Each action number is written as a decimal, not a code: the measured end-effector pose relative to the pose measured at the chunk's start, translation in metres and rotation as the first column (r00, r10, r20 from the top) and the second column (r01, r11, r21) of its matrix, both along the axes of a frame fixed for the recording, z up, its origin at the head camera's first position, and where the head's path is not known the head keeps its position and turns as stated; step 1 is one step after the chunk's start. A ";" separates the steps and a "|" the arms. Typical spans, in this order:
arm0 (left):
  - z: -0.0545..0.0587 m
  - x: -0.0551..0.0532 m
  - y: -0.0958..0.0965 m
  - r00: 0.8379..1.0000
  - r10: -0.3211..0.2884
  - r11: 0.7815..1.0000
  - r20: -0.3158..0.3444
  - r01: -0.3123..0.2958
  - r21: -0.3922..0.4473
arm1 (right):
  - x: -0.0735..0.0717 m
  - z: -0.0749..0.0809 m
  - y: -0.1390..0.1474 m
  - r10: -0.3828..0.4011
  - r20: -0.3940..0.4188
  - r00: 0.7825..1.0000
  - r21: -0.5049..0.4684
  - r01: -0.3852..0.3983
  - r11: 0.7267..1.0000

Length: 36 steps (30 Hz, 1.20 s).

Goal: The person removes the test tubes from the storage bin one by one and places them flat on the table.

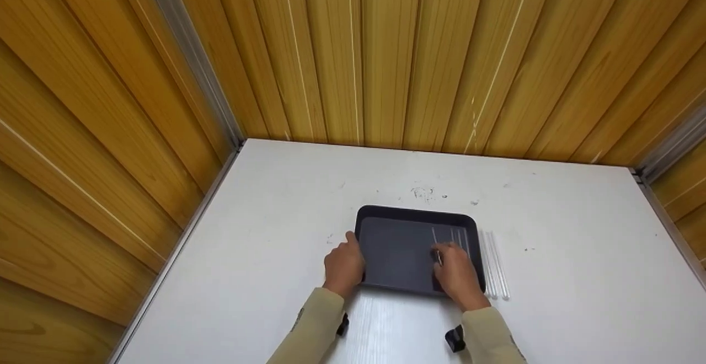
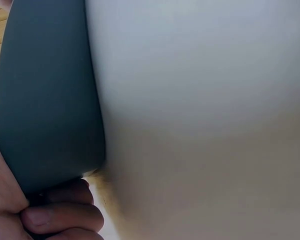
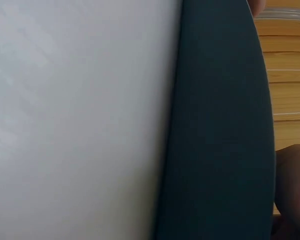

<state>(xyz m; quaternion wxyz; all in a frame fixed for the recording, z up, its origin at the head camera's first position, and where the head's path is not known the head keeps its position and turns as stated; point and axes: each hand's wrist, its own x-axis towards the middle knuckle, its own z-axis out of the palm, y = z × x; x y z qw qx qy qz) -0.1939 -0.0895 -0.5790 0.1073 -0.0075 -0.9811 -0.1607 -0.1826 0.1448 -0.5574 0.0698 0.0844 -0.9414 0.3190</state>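
A dark rectangular tray [image 1: 397, 251] lies on the white table. My left hand [image 1: 344, 262] grips its left side; in the left wrist view curled fingers [image 2: 65, 215] show at the corner of the tray wall [image 2: 50, 100]. Over the right part of the tray, my right hand [image 1: 456, 273] pinches a thin clear tube [image 1: 434, 236] that slants over the tray floor. Beside it, several clear tubes [image 1: 459, 236] lie inside along the right wall. The right wrist view shows mostly the tray's outer wall [image 3: 220, 120], with the right hand [image 3: 295, 185] partly hidden behind it.
Several more clear tubes [image 1: 497, 267] lie side by side on the table, just right of the tray. Dark scuff marks [image 1: 423, 193] dot the white tabletop [image 1: 276, 215] beyond it. Wood-patterned walls [image 1: 386, 60] stand at the back and sides.
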 end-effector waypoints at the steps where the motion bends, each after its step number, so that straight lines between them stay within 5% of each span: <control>1: 0.000 0.000 0.000 1.000 0.000 1.000 0.002 0.000 -0.001 | 0.000 0.000 0.000 -0.001 0.010 1.000 -0.012 0.002 1.000; 11: 0.000 0.000 0.000 1.000 -0.016 1.000 -0.001 0.016 0.015 | 0.002 0.004 0.008 -0.037 0.043 0.998 -0.133 0.043 0.990; 17: -0.001 0.001 -0.001 1.000 -0.015 1.000 -0.014 0.015 0.014 | 0.003 0.011 0.016 -0.072 0.025 0.997 -0.146 0.074 0.986; 32: 0.002 0.005 -0.002 0.999 -0.035 0.999 -0.041 0.035 0.001 | 0.015 0.025 0.047 -0.137 0.139 0.981 -0.216 0.165 0.962; 36: 0.003 0.004 -0.002 0.999 -0.041 0.999 -0.007 0.041 0.012 | 0.017 0.026 0.055 -0.167 0.141 0.976 -0.214 0.194 0.957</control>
